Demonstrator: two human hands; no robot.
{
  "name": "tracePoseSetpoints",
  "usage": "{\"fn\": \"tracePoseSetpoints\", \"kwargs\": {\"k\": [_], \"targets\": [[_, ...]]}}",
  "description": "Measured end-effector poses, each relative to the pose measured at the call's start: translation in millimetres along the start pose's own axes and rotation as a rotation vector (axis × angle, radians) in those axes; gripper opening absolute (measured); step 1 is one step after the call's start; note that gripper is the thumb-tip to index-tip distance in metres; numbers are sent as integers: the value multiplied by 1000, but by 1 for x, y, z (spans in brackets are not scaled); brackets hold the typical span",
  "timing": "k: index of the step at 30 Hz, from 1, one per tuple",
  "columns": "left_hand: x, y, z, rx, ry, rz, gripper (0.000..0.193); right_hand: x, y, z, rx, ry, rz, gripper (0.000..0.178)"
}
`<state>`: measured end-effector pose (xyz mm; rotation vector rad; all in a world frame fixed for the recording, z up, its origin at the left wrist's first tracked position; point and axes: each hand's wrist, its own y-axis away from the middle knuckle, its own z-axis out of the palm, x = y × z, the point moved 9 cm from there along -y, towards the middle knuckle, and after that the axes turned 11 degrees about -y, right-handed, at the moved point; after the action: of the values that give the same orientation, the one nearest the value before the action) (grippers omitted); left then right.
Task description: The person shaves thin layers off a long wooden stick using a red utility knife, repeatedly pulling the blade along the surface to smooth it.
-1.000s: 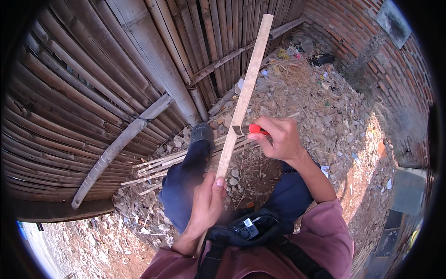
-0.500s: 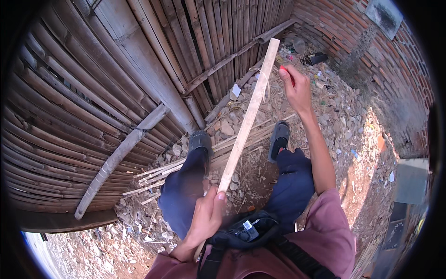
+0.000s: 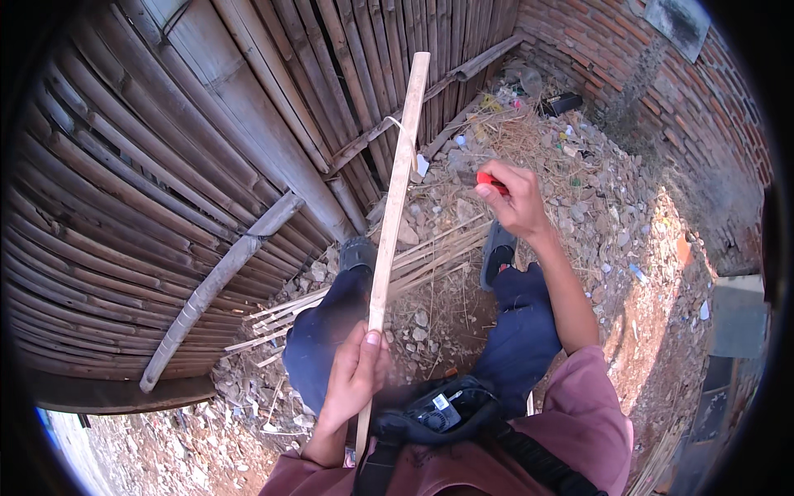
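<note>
My left hand (image 3: 356, 372) is closed around the lower part of a long, pale bamboo strip (image 3: 391, 231), which slants up and away from my lap. A thin curled shaving (image 3: 397, 123) hangs at the strip's upper part. My right hand (image 3: 523, 207), to the right of the strip and apart from it, grips a small red tool (image 3: 490, 180). Only its red end shows between the fingers; a blade cannot be made out. More pale strips (image 3: 438, 250) lie on the ground between and beside my feet.
A bamboo slat wall (image 3: 124, 215) with a diagonal pole stands close on the left. A brick wall (image 3: 686, 116) rises at the far right. Rubble and litter (image 3: 595, 215) cover the ground, and a black pouch (image 3: 438, 409) sits at my waist.
The bamboo strip has swung left and stands more upright. My right hand with the red tool has come down and nearer, away from the strip's upper part. My left hand has shifted slightly left.
</note>
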<state>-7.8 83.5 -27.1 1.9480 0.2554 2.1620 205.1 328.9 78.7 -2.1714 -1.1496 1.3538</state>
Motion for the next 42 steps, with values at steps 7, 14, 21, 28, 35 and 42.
{"fn": "tracePoseSetpoints", "kwargs": {"k": [7,14,21,28,35,42], "targets": [[-1,5,4,67,-342,109,26,-36,0,21,-70,-35,-124,37],[1,17,7,114,-482,132,28,-28,-4,2,52,-3,-136,32],[-4,29,9,123,-483,72,30,-23,-9,-3,73,63,-141,36],[-29,40,3,110,-480,-30,29,48,-18,-32,284,109,133,43],[-59,60,-2,100,-360,-175,31,182,16,-54,329,-479,733,64],[-40,30,8,46,-433,-82,31,80,19,45,-16,-1359,690,79]]}}
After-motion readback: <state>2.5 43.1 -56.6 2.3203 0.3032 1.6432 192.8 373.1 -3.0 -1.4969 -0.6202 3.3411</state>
